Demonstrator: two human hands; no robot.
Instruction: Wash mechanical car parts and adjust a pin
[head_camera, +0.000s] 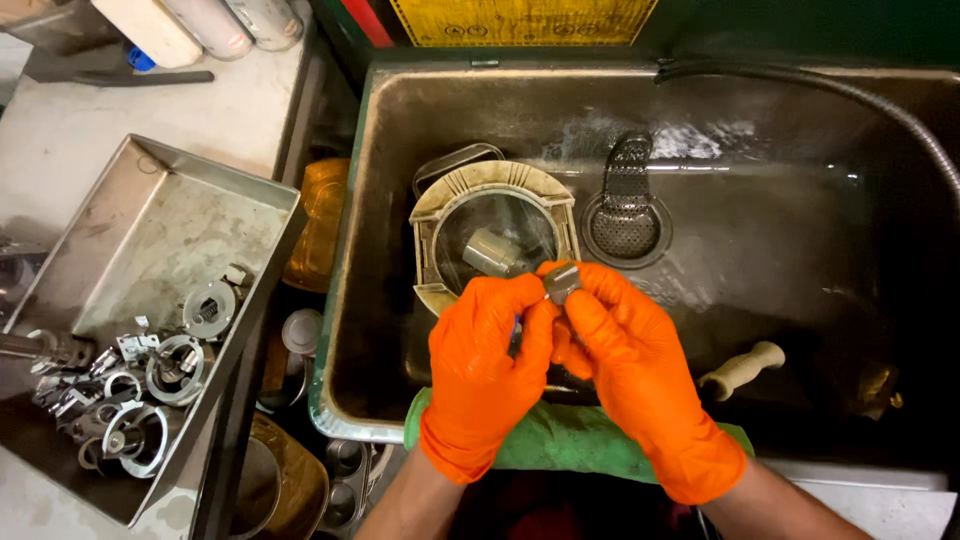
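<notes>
— Over the near half of the metal sink (640, 100): left hand (485, 365) and right hand (625, 370), both in orange gloves, meeting just in front of the round strainer bowl (495, 190).

— Fingers?

— Right fingertips (590, 290) pinching a small grey metal part (562, 283); left fingertips (530, 300) curled in, touching the same part from the side. Held above the sink, clear of the bottom.

— Around the sink?

— Green cloth (560, 440) draped over its near rim. Drain cover (625, 225) at its centre. Pale tool handle (742, 369) lying inside, toward the right. Steel tray (150, 230) of metal rings and fittings well to its left.
</notes>
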